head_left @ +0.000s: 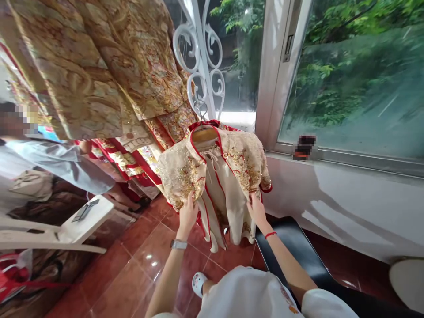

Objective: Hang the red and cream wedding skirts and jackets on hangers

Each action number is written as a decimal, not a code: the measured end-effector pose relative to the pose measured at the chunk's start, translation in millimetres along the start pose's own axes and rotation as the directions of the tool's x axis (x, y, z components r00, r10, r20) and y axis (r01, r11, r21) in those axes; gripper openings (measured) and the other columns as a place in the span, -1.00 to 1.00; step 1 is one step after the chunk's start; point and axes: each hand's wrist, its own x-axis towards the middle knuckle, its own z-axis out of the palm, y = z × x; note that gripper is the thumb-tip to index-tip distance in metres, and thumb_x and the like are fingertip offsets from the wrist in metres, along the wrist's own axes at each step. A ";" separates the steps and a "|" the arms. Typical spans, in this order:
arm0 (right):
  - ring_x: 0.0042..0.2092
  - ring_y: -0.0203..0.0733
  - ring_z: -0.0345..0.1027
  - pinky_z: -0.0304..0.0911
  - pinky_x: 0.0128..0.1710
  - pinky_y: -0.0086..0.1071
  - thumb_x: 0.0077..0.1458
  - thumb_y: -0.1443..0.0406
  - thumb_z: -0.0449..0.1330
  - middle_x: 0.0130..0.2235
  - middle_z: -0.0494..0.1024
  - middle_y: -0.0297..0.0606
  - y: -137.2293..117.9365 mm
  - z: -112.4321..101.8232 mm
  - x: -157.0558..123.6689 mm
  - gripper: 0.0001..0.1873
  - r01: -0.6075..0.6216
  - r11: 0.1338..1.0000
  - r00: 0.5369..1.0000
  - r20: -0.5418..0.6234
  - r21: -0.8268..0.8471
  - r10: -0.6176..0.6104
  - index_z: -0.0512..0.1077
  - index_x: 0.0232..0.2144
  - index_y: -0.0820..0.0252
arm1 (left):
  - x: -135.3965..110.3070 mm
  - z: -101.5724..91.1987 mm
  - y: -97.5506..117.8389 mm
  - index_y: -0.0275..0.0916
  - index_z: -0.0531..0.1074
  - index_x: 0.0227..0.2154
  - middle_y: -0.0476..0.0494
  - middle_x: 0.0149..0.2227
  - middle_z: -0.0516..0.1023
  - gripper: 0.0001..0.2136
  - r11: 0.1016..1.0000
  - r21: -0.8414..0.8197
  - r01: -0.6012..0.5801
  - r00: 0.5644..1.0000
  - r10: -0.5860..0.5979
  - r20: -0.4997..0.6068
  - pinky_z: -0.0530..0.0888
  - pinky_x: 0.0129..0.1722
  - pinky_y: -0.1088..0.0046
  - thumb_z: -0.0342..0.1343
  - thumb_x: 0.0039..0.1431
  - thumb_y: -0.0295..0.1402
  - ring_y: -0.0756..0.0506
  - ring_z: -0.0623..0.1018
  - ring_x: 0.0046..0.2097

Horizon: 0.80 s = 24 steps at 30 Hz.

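Gripping the lower edges of a cream and gold jacket (238,168), the left hand (187,216) and right hand (256,210) pinch the cloth between closed fingers. It hangs upright on a wooden hanger (202,134) hooked over a white iron window grille (198,48). Gold robes (82,75) hang just left, a black chair (288,247) stands below right, and a red bag (16,274) lies near a white chair (76,227).

Below the glass window (351,79) in its white metal frame, a white wall (338,207) drops to a glossy red tile floor (132,274); left of the window stands white iron scrollwork (198,48), green foliage (331,88) showing outside.
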 end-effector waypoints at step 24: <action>-0.26 -0.11 0.32 0.28 -0.21 -0.24 0.15 0.17 0.12 -0.30 0.44 -0.21 -79.3 -19.4 84.2 -0.81 0.235 0.971 0.962 -0.138 -0.037 -0.238 0.30 -0.25 0.16 | 22.3 -11.2 70.7 -0.29 0.38 -0.05 -0.10 -0.41 0.49 -0.72 0.973 -0.211 -0.094 0.968 0.039 -0.248 0.41 -0.32 0.38 0.07 0.19 -0.33 -0.12 0.50 -0.36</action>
